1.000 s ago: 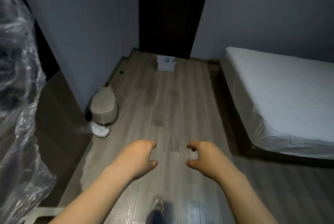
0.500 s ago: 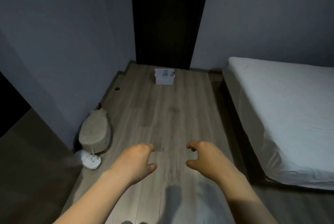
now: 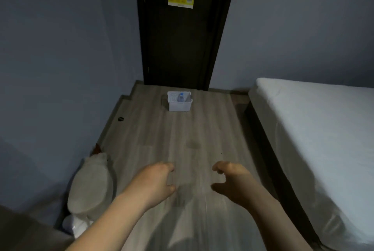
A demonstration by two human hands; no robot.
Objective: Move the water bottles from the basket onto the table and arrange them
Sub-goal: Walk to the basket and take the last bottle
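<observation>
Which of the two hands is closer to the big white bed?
The right hand: it is on the same side as the bed, while the left hand is over by the beige bin.

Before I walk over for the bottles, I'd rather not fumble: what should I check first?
1. Hands free: ok; left hand and right hand hold nothing.
2. Locate basket: ok; it stands on the floor by the door.
3. Contents: ok; one bottle shows inside, others cannot tell.
4. Reach: not ok; basket is far ahead.
5. Path: ok; only bare floor shows between.
6. Landing spot: cannot tell; table not in view.
</observation>
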